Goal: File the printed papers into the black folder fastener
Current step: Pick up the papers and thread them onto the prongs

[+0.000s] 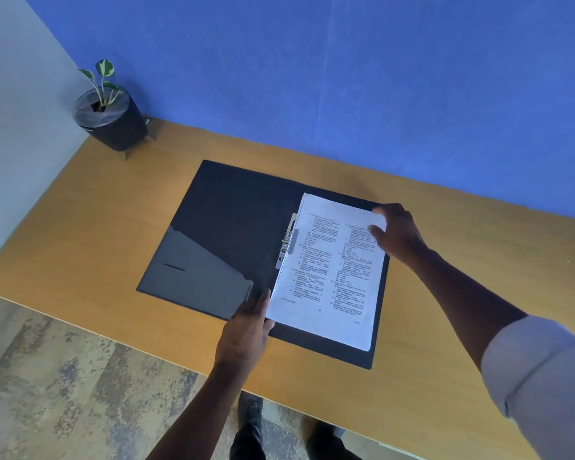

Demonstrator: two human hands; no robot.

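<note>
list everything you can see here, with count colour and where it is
folder: 1, black, lying open flat on the middle of the table
printed papers: 1 stack, white with black text, on the folder's right half
fastener: 1, metal, at the papers' left edge by the folder's spine
potted plant: 1, green leaves in a black pot, far left corner of the table
table: 1, orange-brown wood, under everything
wall panel: 1, blue, behind the table
floor: mottled grey-brown, near left
shoes: 2, dark, on the floor below the table edge
left hand: 1, at the papers' near left corner
right hand: 1, on the papers' far right corner, pale rolled sleeve on the arm
</note>
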